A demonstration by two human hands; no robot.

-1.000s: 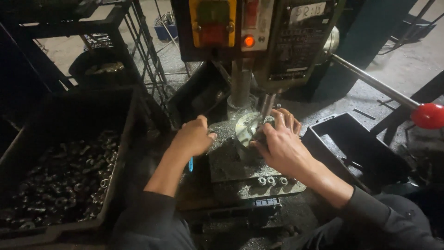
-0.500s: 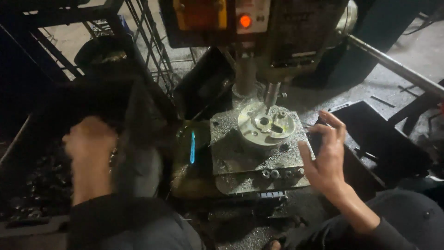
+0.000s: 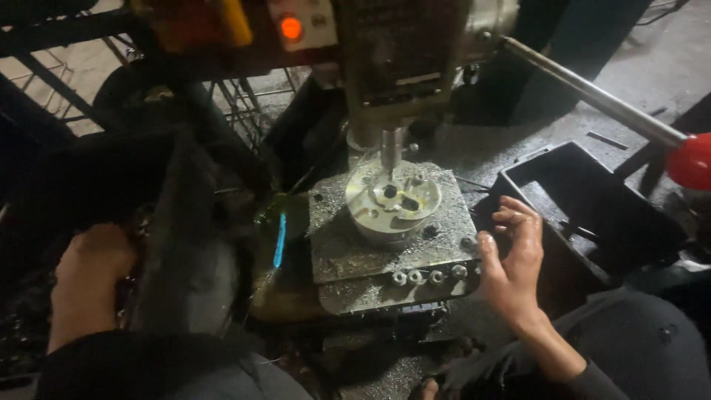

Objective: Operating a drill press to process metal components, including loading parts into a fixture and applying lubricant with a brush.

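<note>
A round silver fixture (image 3: pixel 392 204) with several holes sits on the grey drill-press table (image 3: pixel 370 252), right under the drill bit (image 3: pixel 390 152). My right hand (image 3: pixel 511 259) hovers at the table's right edge, fingers apart and empty, a little clear of the fixture. My left hand (image 3: pixel 92 274) is far to the left, low in a dark bin of small metal parts (image 3: pixel 22 318). Its fingers are curled downward, and what they hold, if anything, is hidden.
The drill-press head with a lit orange lamp (image 3: pixel 291 28) hangs over the table. A long steel lever with a red knob (image 3: pixel 692 159) juts out to the right. An open black tray (image 3: pixel 592 200) stands right of my right hand. A blue streak (image 3: pixel 279 241) marks the table's left side.
Both hands left the fixture. My left hand swung out to the bin at the left and sank into it. My right hand drew back to the table's right edge.
</note>
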